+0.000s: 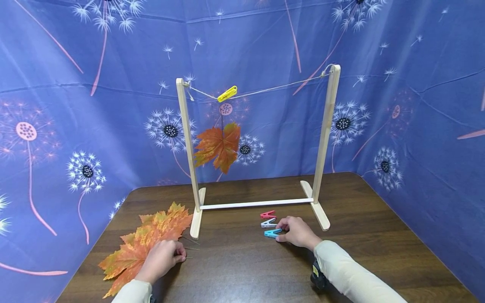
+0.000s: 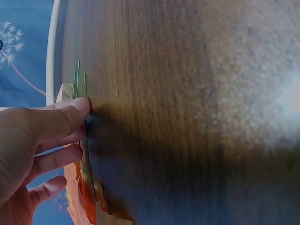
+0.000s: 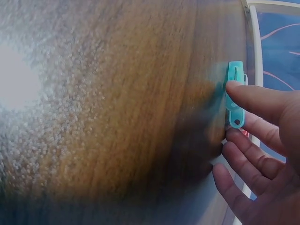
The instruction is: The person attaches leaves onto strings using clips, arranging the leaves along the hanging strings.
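Note:
At the left of the table, several orange maple leaves [image 1: 151, 235] lie overlapped, their thin stems [image 2: 85, 84] pointing inward. My left hand [image 1: 161, 257] pinches a leaf stem between thumb and forefinger. Three clothespins lie in a row right of the middle: a red clothespin [image 1: 267, 214], a pale blue-white clothespin [image 1: 268, 223] and a teal clothespin [image 1: 272, 233], the nearest. Thumb and forefinger of my right hand [image 1: 298, 232] grip the teal clothespin; in the right wrist view the thumb lies across it and the other fingers are spread.
Behind the hands stands a wooden frame [image 1: 326, 134] with a sagging string [image 1: 273, 89] across its top. A yellow clothespin [image 1: 227, 94] on the string holds one maple leaf [image 1: 219, 147]. A white crossbar [image 1: 257, 204] joins the feet. Blue dandelion-print cloth [image 1: 265, 38] surrounds the table.

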Demonstrator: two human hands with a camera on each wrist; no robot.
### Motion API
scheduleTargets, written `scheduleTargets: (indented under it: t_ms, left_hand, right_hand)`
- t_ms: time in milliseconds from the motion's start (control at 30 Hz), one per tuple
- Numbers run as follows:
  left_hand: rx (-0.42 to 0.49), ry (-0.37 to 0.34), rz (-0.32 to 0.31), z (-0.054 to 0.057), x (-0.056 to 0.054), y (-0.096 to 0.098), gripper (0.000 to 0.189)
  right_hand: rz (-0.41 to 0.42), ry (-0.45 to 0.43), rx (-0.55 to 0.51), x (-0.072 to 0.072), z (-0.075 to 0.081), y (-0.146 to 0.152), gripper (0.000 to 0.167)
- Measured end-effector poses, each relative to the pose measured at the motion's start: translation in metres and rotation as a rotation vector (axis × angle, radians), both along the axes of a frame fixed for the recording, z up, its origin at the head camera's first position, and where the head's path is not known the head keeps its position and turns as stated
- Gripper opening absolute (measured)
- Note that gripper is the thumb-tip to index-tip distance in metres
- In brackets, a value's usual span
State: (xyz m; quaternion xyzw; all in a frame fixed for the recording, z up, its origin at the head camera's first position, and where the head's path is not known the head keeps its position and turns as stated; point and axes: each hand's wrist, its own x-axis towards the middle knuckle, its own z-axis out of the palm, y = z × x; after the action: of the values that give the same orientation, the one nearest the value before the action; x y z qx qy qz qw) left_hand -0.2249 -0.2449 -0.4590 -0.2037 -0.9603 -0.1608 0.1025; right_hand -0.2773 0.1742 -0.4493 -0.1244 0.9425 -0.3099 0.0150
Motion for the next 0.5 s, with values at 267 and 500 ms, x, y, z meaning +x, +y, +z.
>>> scheduleTargets:
  t_ms: [267,500]
  left_hand:
    - [-0.013,0.013,-0.053,0.0000,-0.0007,-0.0005,0.035]
    - [-0.001,0.052,-0.065,0.0063,-0.0039,-0.0011,0.030]
  right_hand:
    - [0.002,-0.027,-0.021,0.0009,0.0019,0.0019,0.021]
    - [0.037,-0.030,-0.072,-0.0006,0.0003,0.0069,0.019]
